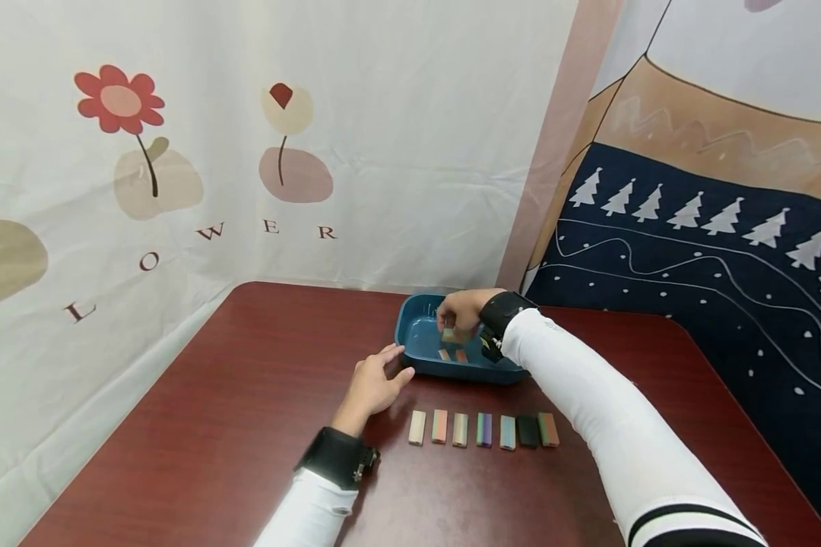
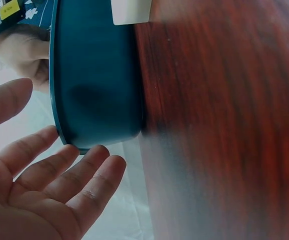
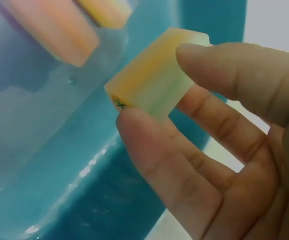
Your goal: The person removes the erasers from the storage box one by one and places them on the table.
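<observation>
1. Over the teal rectangular plastic tray (image 1: 410,323) at twelve o'clock on the dark red wooden table (image 1: 246,395), the right hand (image 1: 461,311) reaching down from the two o'clock side.
2. Pinched between that hand's thumb and fingertips (image 3: 149,135): a small pale green-and-orange rectangular block (image 3: 152,80), held by its edges and lifted clear of the tray floor, seemingly so as to come out without dragging.
3. Under and beside it, lying flat on the tray floor: two more orange-pink blocks (image 1: 452,355), blurred at eleven o'clock in the right wrist view.
4. At eight o'clock of the tray, the left hand (image 1: 372,384), fingers straight and relaxed, gripping nothing; fingertips (image 2: 102,165) right at the tray's outer wall (image 2: 97,75), whether touching or just short of it not clear. Placed there, by the look of it, to steady the tray against sliding.
5. At six o'clock of the tray, near it but apart: a row of seven small pastel and dark blocks (image 1: 483,429), standing side by side with narrow gaps, long sides parallel; one near the right end nearly black, the rest tan, pink, violet, blue and rust. Even spacing suggestive of deliberate lining up.
6. Behind the table: a white cloth with a printed red flower (image 1: 119,100) at ten o'clock, and a navy cloth with white trees (image 1: 691,213) at two o'clock.
</observation>
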`<state>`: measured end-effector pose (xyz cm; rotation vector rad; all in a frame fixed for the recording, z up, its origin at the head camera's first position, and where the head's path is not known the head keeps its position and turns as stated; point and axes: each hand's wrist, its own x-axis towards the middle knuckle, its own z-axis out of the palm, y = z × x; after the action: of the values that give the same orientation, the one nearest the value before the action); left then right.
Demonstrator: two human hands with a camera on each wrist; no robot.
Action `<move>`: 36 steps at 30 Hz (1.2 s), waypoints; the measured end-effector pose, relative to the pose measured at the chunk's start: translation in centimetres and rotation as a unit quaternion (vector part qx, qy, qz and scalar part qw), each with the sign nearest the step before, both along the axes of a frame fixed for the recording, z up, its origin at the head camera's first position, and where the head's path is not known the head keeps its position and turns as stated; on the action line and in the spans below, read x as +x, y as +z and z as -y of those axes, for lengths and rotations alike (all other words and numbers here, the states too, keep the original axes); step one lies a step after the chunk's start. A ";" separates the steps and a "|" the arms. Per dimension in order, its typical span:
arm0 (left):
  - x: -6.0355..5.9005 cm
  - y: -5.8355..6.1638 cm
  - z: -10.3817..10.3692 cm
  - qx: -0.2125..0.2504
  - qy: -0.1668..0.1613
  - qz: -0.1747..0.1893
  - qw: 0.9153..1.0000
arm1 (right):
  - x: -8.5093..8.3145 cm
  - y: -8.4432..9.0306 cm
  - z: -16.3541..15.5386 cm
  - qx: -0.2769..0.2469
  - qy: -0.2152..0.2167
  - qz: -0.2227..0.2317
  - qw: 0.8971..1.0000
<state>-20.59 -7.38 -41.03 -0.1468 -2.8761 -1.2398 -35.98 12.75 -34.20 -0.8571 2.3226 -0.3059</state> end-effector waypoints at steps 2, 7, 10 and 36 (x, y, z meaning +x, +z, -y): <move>0.0 -0.1 -0.1 -0.001 -0.002 0.000 1.000 | 0.1 0.1 -0.4 -0.008 0.003 -0.006 1.000; 0.0 -0.3 -0.1 0.000 -0.003 0.006 1.000 | 0.8 0.8 -1.5 -0.024 0.014 -0.029 0.999; -0.1 -0.3 -0.1 -0.002 -0.007 0.007 1.000 | 1.5 1.4 -2.4 -0.040 0.022 -0.055 0.997; -0.2 0.1 0.3 -0.009 -0.015 -0.001 1.000 | 11.6 -1.2 -12.7 -0.295 -0.122 -0.107 0.942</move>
<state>-20.78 -7.70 -40.96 -0.1909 -2.8942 -1.2183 -24.35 25.41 -35.39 -0.9046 2.5828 -1.1088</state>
